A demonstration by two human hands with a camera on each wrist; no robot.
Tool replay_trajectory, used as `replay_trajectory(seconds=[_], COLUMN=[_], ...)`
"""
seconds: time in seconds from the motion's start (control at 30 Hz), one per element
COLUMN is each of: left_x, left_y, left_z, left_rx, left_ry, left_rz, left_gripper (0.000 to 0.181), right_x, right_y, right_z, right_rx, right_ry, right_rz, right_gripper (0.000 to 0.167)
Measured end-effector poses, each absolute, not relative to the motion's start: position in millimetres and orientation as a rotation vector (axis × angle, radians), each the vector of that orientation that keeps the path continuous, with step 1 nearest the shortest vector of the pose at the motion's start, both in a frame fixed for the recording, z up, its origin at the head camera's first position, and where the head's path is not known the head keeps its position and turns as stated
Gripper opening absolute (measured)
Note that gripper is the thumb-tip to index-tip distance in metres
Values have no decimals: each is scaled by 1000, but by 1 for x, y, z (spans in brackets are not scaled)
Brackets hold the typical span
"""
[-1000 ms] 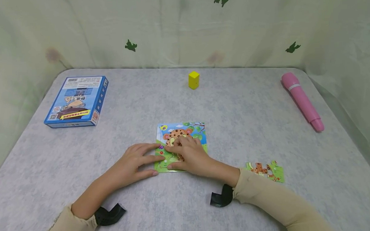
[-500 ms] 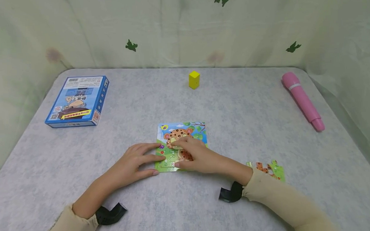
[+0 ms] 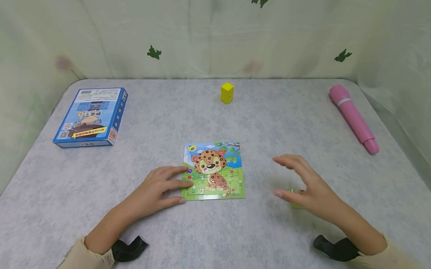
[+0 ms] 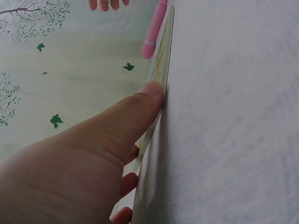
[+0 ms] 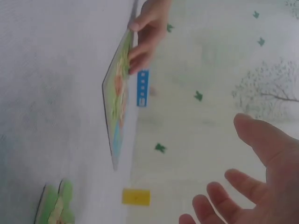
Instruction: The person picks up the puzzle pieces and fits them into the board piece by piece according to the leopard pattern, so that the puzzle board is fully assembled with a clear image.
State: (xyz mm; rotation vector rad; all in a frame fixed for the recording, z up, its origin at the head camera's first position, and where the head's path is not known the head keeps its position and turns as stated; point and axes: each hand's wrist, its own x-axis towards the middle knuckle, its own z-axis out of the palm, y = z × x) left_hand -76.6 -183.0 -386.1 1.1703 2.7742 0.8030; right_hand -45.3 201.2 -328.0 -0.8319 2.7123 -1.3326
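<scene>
A square jigsaw puzzle [image 3: 217, 186] with a cartoon leopard lies flat at the middle of the table. My left hand [image 3: 155, 192] rests along its left edge, fingers spread and touching the border; in the left wrist view the thumb [image 4: 126, 114] lies against the puzzle's rim. To the right, my right hand [image 3: 315, 190] hovers with thumb and fingers apart, holding nothing. Beneath it are loose jigsaw pieces [image 3: 296, 206], mostly hidden by the hand in the head view. Green jigsaw pieces [image 5: 56, 207] also show low in the right wrist view.
A blue box [image 3: 88, 119] lies at the back left. Behind the puzzle stands a yellow block [image 3: 226, 93]. A pink microphone-shaped object [image 3: 354, 119] lies near the right edge. A pale printed curtain [image 3: 205, 36] rises behind the table.
My right hand has lifted off the puzzle and moved right, over the loose pieces, uncovering the leopard picture. The left hand stays at the puzzle's left edge.
</scene>
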Motion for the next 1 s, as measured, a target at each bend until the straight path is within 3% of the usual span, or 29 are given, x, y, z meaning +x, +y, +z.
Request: replay_trajectory(seconds=[0.37,1.0], left_x=[-76,-78], left_y=[-183,-184], left_z=[-387,-388], left_rx=[1182,1195], left_ry=[2775,2777], left_rz=[811,804], left_gripper=[39,38], right_x=[-32,-31], right_y=[250,262], right_z=[-359,-370], right_rx=[-768,-684], right_ry=[2828,2771], right_rz=[-1248,-813], right_gripper=[71,68])
